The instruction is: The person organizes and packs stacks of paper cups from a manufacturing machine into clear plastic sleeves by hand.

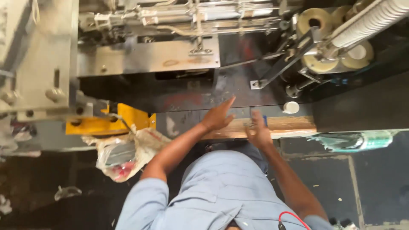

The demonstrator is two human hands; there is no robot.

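Big grey metal machine (pixel 149 55) fills the top of the view, black bed below it. Wooden plank (pixel 289 125) runs along the machine's front edge. Crumpled plastic bag (pixel 123 153) hangs beside a yellow bracket (pixel 128 117), left of the person. Left hand (pixel 218 117) flat on the black surface just above the plank, fingers spread open, holding nothing. Right hand (pixel 258 132) over the plank (motion-blurred), fingers loosely open, grip cannot be told. Small white cap (pixel 291 107) near right hand.

The person is extending both bare arms forward: the left hand (pixel 218 116) is lying flat with fingers straight, the right hand (pixel 258 132) is blurred, fingers loosely spread.
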